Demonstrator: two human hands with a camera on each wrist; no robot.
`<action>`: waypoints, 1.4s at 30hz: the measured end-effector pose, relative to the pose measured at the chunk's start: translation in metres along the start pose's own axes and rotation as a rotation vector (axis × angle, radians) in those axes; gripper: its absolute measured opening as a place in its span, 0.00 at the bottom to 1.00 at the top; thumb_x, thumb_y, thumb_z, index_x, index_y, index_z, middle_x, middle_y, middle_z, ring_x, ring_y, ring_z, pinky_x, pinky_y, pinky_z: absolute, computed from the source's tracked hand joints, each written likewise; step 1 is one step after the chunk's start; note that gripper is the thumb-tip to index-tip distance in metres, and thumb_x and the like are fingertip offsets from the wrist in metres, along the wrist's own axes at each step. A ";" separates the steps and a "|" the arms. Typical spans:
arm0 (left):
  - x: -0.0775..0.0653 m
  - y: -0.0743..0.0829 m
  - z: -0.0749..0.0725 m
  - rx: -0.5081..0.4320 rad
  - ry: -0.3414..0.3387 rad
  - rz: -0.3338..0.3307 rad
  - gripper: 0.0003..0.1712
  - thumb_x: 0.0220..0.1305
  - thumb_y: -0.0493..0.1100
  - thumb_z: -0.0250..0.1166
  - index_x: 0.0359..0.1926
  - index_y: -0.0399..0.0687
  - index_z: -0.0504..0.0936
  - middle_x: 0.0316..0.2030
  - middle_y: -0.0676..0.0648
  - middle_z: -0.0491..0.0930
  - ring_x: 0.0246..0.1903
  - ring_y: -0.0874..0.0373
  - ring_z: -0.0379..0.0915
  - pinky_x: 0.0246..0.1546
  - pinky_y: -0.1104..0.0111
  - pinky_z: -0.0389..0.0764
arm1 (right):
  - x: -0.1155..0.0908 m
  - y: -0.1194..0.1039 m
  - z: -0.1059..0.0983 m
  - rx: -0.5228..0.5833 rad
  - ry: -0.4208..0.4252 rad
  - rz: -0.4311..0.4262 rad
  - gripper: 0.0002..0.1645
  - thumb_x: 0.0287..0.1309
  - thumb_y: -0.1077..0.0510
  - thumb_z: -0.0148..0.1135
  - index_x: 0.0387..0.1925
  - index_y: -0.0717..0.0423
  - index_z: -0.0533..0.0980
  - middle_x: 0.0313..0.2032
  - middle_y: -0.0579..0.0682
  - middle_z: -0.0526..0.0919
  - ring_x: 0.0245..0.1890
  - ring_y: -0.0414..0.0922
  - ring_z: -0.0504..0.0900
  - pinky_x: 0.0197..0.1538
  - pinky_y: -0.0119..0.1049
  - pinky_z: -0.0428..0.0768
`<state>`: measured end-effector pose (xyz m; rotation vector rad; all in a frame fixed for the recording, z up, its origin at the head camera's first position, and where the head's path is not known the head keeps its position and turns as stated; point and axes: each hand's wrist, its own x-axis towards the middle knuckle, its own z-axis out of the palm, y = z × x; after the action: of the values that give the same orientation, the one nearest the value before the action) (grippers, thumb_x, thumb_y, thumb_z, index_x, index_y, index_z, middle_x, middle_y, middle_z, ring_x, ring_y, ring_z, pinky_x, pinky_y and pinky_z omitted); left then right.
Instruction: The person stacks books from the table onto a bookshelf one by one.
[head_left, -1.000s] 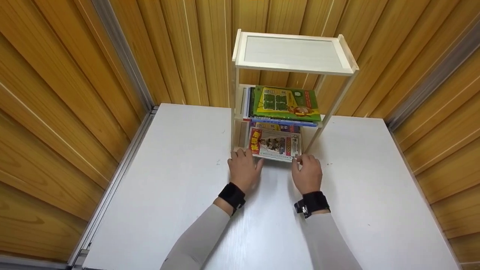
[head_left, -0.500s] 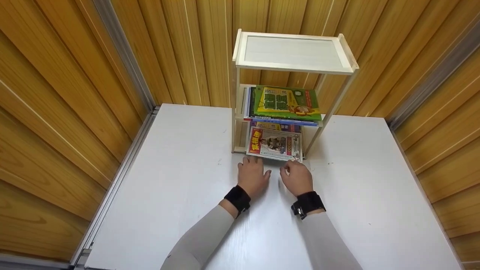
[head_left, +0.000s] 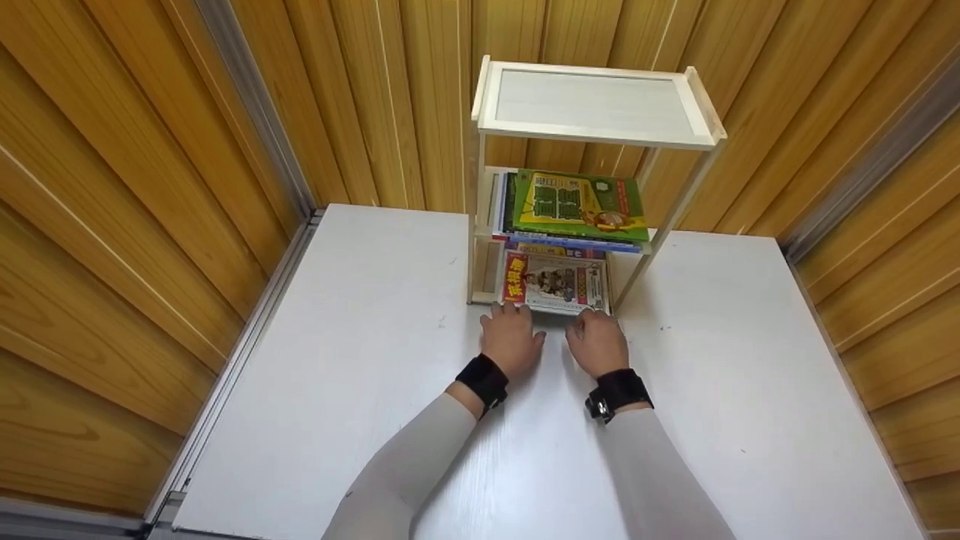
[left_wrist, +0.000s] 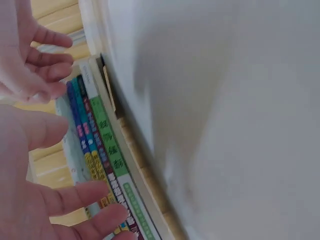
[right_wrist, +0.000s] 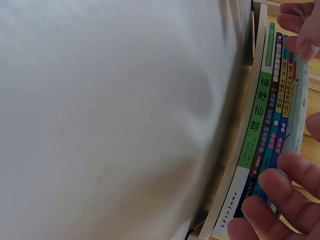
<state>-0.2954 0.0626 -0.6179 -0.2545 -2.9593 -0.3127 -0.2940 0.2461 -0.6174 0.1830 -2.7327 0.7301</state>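
Both hands are at the bottom shelf's front edge, against a stack of books whose spines face me. On top lies a white book with a red and yellow title strip (head_left: 555,281). My left hand (head_left: 511,341) has its fingertips at the stack's left front, thumb held apart. At the right front, my right hand (head_left: 598,343) touches the stack with bent, loose fingers. In the right wrist view a green-and-white spine (right_wrist: 257,110) is lowest, with dark and blue spines (right_wrist: 280,100) above it. The right fingers (right_wrist: 272,200) lie spread along these spines. Neither hand grips a book.
A pale wooden three-tier rack (head_left: 592,101) stands at the back of the white table (head_left: 360,322). Its middle shelf bears several books with a green one (head_left: 581,206) on top. Wood-panelled walls (head_left: 135,225) enclose the table.
Both hands first drew inward and back from the rack's corners, then moved forward to the spines. The top white book, which stuck out askew, now sits farther in and straighter.
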 end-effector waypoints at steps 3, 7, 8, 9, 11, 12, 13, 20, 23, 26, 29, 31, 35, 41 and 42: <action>0.008 0.000 -0.002 -0.005 -0.014 -0.012 0.35 0.76 0.66 0.67 0.66 0.42 0.84 0.61 0.36 0.86 0.61 0.39 0.81 0.56 0.42 0.84 | 0.007 0.000 -0.001 0.027 -0.015 0.012 0.11 0.67 0.58 0.68 0.37 0.65 0.84 0.34 0.63 0.87 0.39 0.65 0.87 0.46 0.61 0.84; 0.020 0.000 -0.005 -0.009 -0.034 -0.011 0.36 0.77 0.65 0.66 0.69 0.42 0.83 0.62 0.36 0.86 0.62 0.38 0.81 0.56 0.42 0.85 | 0.017 0.002 0.000 0.053 -0.034 0.049 0.09 0.68 0.59 0.65 0.38 0.64 0.83 0.37 0.63 0.87 0.42 0.65 0.87 0.47 0.61 0.83; 0.022 0.001 -0.006 -0.013 -0.042 -0.011 0.36 0.77 0.65 0.66 0.69 0.42 0.83 0.63 0.36 0.85 0.62 0.38 0.81 0.56 0.42 0.85 | 0.018 0.003 0.000 0.055 -0.038 0.060 0.09 0.69 0.60 0.64 0.39 0.65 0.83 0.38 0.63 0.87 0.43 0.65 0.87 0.48 0.61 0.83; 0.023 0.001 -0.006 -0.022 -0.049 -0.010 0.36 0.77 0.65 0.66 0.69 0.42 0.83 0.63 0.36 0.85 0.62 0.38 0.81 0.55 0.42 0.85 | 0.020 0.005 0.001 0.054 -0.042 0.066 0.10 0.68 0.60 0.64 0.40 0.65 0.83 0.39 0.64 0.87 0.44 0.65 0.87 0.49 0.61 0.83; 0.026 0.002 -0.008 -0.027 -0.066 -0.006 0.36 0.77 0.64 0.66 0.70 0.43 0.83 0.63 0.36 0.85 0.63 0.37 0.81 0.56 0.41 0.85 | 0.022 0.007 0.002 0.057 -0.048 0.078 0.11 0.68 0.60 0.64 0.43 0.67 0.83 0.42 0.66 0.88 0.46 0.66 0.87 0.51 0.62 0.83; 0.027 0.003 -0.008 -0.025 -0.076 -0.003 0.35 0.77 0.64 0.66 0.70 0.43 0.83 0.64 0.36 0.86 0.63 0.37 0.81 0.56 0.41 0.85 | 0.023 0.008 0.002 0.059 -0.052 0.079 0.12 0.68 0.61 0.64 0.44 0.68 0.82 0.43 0.67 0.88 0.47 0.67 0.87 0.52 0.63 0.83; 0.029 0.003 -0.009 -0.019 -0.085 -0.001 0.35 0.77 0.64 0.66 0.71 0.44 0.82 0.64 0.36 0.86 0.64 0.37 0.81 0.57 0.40 0.84 | 0.025 0.009 0.003 0.061 -0.054 0.080 0.12 0.67 0.61 0.65 0.45 0.69 0.82 0.44 0.68 0.88 0.48 0.67 0.86 0.52 0.63 0.83; 0.038 0.004 -0.013 0.014 -0.126 0.022 0.32 0.77 0.61 0.66 0.69 0.44 0.83 0.60 0.37 0.88 0.60 0.39 0.82 0.56 0.42 0.83 | 0.030 0.016 0.004 0.082 -0.090 0.075 0.17 0.67 0.61 0.66 0.51 0.71 0.80 0.49 0.72 0.86 0.53 0.70 0.85 0.58 0.64 0.82; 0.040 0.004 -0.016 0.003 -0.137 0.017 0.31 0.77 0.60 0.67 0.69 0.44 0.83 0.59 0.37 0.88 0.59 0.39 0.82 0.56 0.42 0.83 | 0.031 0.019 0.003 0.091 -0.104 0.080 0.18 0.67 0.61 0.66 0.52 0.71 0.79 0.50 0.73 0.85 0.52 0.70 0.85 0.58 0.65 0.82; 0.042 0.006 -0.016 -0.020 -0.140 0.013 0.32 0.77 0.60 0.66 0.70 0.44 0.83 0.61 0.37 0.86 0.61 0.40 0.81 0.58 0.42 0.82 | 0.032 0.021 0.000 0.086 -0.107 0.087 0.18 0.67 0.61 0.66 0.53 0.70 0.79 0.50 0.73 0.85 0.52 0.70 0.85 0.58 0.65 0.82; 0.042 0.008 -0.016 -0.030 -0.145 0.013 0.32 0.78 0.60 0.65 0.70 0.43 0.82 0.63 0.37 0.85 0.61 0.40 0.81 0.58 0.42 0.82 | 0.032 0.023 -0.004 0.071 -0.110 0.097 0.18 0.67 0.61 0.67 0.53 0.70 0.79 0.50 0.73 0.85 0.53 0.70 0.85 0.59 0.65 0.81; 0.041 0.010 -0.016 -0.031 -0.143 0.006 0.32 0.78 0.60 0.66 0.71 0.44 0.82 0.64 0.38 0.85 0.62 0.41 0.81 0.58 0.42 0.81 | 0.030 0.024 -0.006 0.071 -0.118 0.101 0.19 0.67 0.61 0.66 0.54 0.70 0.79 0.51 0.72 0.84 0.53 0.70 0.85 0.59 0.65 0.82; 0.037 0.012 -0.019 0.016 -0.113 0.011 0.34 0.77 0.62 0.67 0.71 0.45 0.82 0.64 0.38 0.85 0.61 0.40 0.82 0.56 0.43 0.84 | 0.022 0.025 -0.010 0.050 -0.116 0.106 0.20 0.68 0.60 0.64 0.56 0.70 0.79 0.52 0.72 0.84 0.54 0.69 0.85 0.57 0.65 0.83; 0.027 0.009 -0.023 0.042 -0.089 0.006 0.39 0.77 0.66 0.66 0.76 0.46 0.78 0.70 0.37 0.81 0.66 0.38 0.79 0.61 0.41 0.84 | 0.006 0.019 -0.016 0.005 -0.093 0.101 0.24 0.71 0.55 0.68 0.57 0.70 0.80 0.54 0.72 0.84 0.58 0.71 0.83 0.59 0.66 0.82; 0.024 0.008 -0.023 0.047 -0.089 0.005 0.40 0.77 0.67 0.66 0.77 0.46 0.77 0.71 0.36 0.80 0.68 0.37 0.78 0.62 0.41 0.83 | 0.003 0.017 -0.017 0.000 -0.086 0.100 0.25 0.71 0.54 0.69 0.57 0.70 0.80 0.55 0.72 0.83 0.59 0.71 0.82 0.60 0.66 0.81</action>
<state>-0.3142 0.0685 -0.5900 -0.2768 -3.0485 -0.2374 -0.2959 0.2696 -0.6101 0.0794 -2.8414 0.7661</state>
